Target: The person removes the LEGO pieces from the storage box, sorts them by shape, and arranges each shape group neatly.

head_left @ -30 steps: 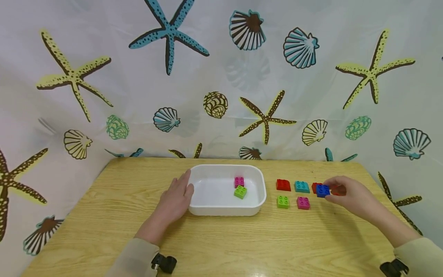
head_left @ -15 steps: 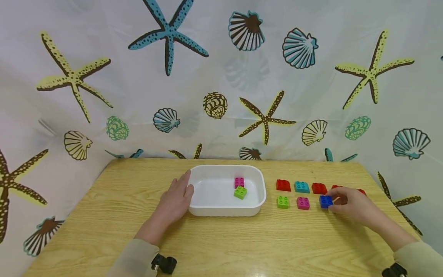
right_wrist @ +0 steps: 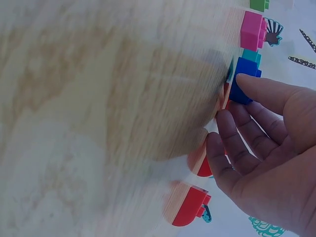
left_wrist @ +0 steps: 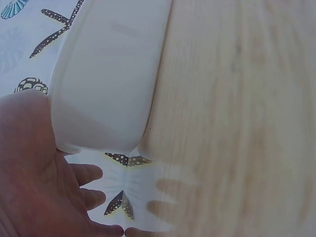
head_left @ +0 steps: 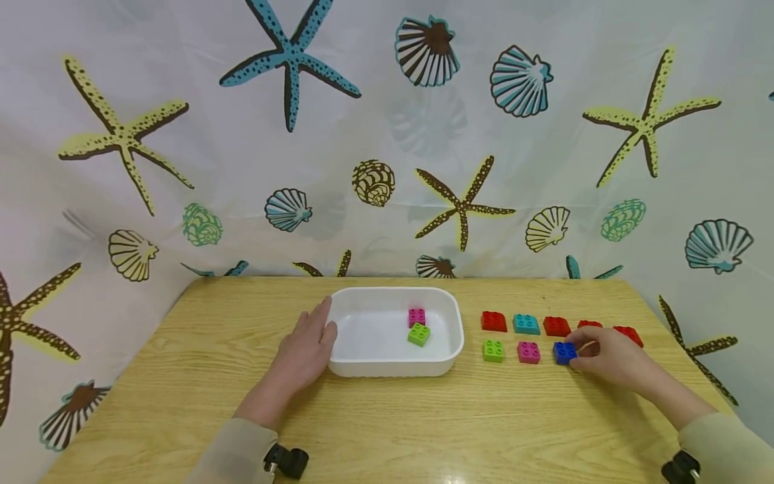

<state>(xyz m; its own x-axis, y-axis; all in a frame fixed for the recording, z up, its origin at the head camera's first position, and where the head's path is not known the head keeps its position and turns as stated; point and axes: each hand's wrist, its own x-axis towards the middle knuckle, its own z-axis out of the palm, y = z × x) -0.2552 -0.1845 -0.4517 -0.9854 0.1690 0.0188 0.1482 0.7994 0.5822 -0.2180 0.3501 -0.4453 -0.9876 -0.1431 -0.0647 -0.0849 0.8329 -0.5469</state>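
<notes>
My right hand pinches a blue toy brick at its right side, low at the table surface. In the right wrist view, the thumb presses one side of the blue brick, and the fingertips behind it are partly hidden. A pink brick and a lime green brick line up to its left. With straight fingers, my left hand rests against the left end of a white tray. Inside that tray lie another pink brick and a tilted green brick.
Behind the front bricks runs a row with a red brick, a teal brick and several more red ones, the last red brick farthest right. A shell-patterned cloth hangs behind the wooden table.
My right hand has brought the blue brick down and toward me, from before the red bricks to the front row beside the pink brick, then slightly left. The left hand stays at the tray.
</notes>
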